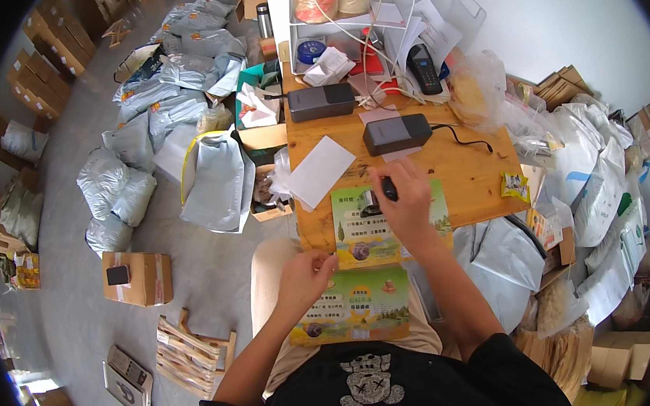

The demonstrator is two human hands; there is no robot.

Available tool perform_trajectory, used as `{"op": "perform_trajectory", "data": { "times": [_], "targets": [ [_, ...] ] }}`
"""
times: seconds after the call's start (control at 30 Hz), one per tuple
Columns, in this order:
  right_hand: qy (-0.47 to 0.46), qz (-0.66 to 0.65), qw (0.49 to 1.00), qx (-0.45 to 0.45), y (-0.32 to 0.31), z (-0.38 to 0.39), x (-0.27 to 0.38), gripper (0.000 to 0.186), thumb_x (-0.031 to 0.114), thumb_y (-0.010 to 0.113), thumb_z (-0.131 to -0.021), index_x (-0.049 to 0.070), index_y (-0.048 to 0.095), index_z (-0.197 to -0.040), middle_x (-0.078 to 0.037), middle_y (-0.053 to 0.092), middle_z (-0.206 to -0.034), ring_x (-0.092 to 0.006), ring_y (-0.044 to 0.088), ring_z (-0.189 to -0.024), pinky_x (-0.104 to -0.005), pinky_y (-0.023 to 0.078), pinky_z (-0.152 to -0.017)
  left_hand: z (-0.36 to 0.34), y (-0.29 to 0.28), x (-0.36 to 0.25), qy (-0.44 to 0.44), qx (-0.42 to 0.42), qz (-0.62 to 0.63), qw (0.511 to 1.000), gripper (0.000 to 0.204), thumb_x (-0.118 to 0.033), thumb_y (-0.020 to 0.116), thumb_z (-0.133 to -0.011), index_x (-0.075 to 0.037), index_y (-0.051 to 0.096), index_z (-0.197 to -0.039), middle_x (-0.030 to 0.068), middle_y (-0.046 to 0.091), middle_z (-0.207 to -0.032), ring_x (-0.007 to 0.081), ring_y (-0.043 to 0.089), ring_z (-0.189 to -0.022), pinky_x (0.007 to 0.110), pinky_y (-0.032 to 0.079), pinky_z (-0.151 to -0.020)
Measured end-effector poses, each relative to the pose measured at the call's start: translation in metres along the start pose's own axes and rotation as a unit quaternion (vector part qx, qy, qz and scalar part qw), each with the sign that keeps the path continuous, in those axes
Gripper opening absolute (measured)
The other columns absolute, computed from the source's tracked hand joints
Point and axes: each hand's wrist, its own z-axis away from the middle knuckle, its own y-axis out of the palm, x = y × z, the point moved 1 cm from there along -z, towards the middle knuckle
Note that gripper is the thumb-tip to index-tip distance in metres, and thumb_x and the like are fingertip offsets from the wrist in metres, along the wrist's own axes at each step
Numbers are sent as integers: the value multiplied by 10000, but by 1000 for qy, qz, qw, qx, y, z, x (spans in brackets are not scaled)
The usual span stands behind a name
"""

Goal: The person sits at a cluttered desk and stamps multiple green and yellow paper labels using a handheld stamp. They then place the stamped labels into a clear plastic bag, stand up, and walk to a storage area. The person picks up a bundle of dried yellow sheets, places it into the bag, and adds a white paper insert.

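A flat green-and-yellow printed pouch [355,253] lies on the wooden table at its near edge. Over its upper part, my right hand [409,201] is closed around a black rounded handle [389,189]. Beside those fingers, a small dark-and-silver piece [370,203] rests on the pouch; whether it joins the handle is hidden. My left hand [306,281] is at the pouch's left edge, thumb and fingers pinched together; anything between them is too small to make out. A second matching pouch [359,309] lies across my lap, just below the first.
Behind the pouch sit two black box-shaped devices [395,133] [321,101] and a white sheet [323,172]. A yellow packet [514,187] lies at the table's right. A shelf rack [354,22] stands at the back. Grey parcels [217,178] and a carton [138,279] are on the floor leftward.
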Motion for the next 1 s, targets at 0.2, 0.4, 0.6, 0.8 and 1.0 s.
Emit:
{"op": "perform_trajectory", "data": {
  "times": [0.2, 0.4, 0.6, 0.8, 1.0],
  "targets": [
    [-6, -6, 1000, 0, 1, -1, -6, 174, -4, 687, -744, 25, 521, -698, -99, 491, -635, -291, 493, -594, -361, 369, -538, -21, 27, -3, -25, -36, -14, 999, 292, -237, 665, -812, 45, 626, -749, 104, 601, -539, 174, 600, -453, 296, 444, -442],
    [51, -11, 996, -77, -48, -37, 23, 147, 27, 694, -740, 30, 548, -728, -96, 521, -670, -290, 509, -611, -351, 394, -551, -21, 31, 1, -60, -42, 115, 991, 236, -143, 647, -828, 34, 601, -679, 46, 575, -516, 110, 551, -388, 235, 388, -348],
    [47, 24, 995, -85, -77, -33, 34, 148, 26, 700, -732, 29, 553, -718, -90, 518, -650, -283, 511, -607, -353, 388, -551, -18, 29, 12, -33, -23, 81, 996, 167, -70, 569, -851, 51, 586, -737, 63, 577, -549, 122, 574, -424, 252, 410, -366],
    [56, 55, 993, -94, -87, -22, 22, 155, 26, 707, -722, 28, 554, -703, -92, 514, -638, -288, 496, -588, -371, 376, -542, 3, 16, 15, 103, -87, -157, 978, 141, -83, 542, -864, 58, 531, -867, 138, 592, -668, 204, 635, -535, 326, 450, -422],
    [50, 53, 994, -80, -78, -23, 18, 152, 20, 707, -714, 33, 557, -696, -94, 523, -636, -282, 500, -582, -374, 372, -534, 49, -14, 4, -71, 36, 109, 991, 114, -38, 447, -914, 63, 488, -945, 136, 604, -709, 175, 611, -517, 273, 457, -432]
  ]
}}
